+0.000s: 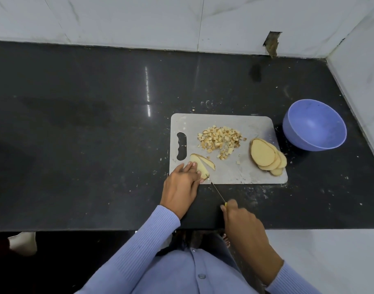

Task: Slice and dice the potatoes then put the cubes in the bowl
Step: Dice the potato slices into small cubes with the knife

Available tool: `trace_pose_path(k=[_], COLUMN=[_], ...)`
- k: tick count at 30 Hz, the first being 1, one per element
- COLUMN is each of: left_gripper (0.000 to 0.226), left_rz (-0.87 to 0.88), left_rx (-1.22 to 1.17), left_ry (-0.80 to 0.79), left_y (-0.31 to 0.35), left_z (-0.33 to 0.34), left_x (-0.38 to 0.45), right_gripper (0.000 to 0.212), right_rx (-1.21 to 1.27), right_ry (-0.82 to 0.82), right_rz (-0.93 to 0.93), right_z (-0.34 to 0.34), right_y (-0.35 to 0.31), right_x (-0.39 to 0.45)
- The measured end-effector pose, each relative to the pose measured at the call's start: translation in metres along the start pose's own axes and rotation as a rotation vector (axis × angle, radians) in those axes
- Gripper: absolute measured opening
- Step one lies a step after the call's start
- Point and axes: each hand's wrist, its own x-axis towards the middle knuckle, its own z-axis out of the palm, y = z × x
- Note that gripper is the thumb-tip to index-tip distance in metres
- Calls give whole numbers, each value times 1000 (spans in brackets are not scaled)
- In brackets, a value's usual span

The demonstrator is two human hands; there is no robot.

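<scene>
A grey cutting board [252, 128] lies on the black counter. At its near left corner my left hand [182, 185] presses flat fingers on a potato slice [197, 166] that is cut into strips. My right hand [241, 221] grips the yellow handle of a thin knife [215, 189], whose tip meets that slice. A pile of potato cubes [219, 139] sits mid-board. A stack of round potato slices [266, 157] lies at the board's right end. The empty blue bowl [315, 126] stands right of the board.
The black counter [86, 134] stretches left and behind the board, with small potato crumbs around the board. White tiled walls [182, 18] close the back and the right side. The counter's front edge runs just under my wrists.
</scene>
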Motion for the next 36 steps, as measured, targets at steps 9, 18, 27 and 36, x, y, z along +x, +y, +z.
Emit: trace_pose_path(k=[9, 18, 27, 36], left_gripper=[9, 8, 9, 7], left_rz=[37, 43, 69, 98], left_rx=[32, 2, 16, 8], left_ry=[80, 82, 142, 157], left_y=[5, 3, 4, 3], left_z=[-7, -5, -11, -9], left_x=[-1, -3, -4, -3], right_gripper=[24, 27, 34, 27], right_rx=[44, 83, 154, 55], right_ry=[70, 89, 150, 122], right_rz=[7, 22, -79, -73], right_z=[0, 0, -20, -17], right_y=[0, 14, -17, -34], right_x=[7, 4, 26, 50])
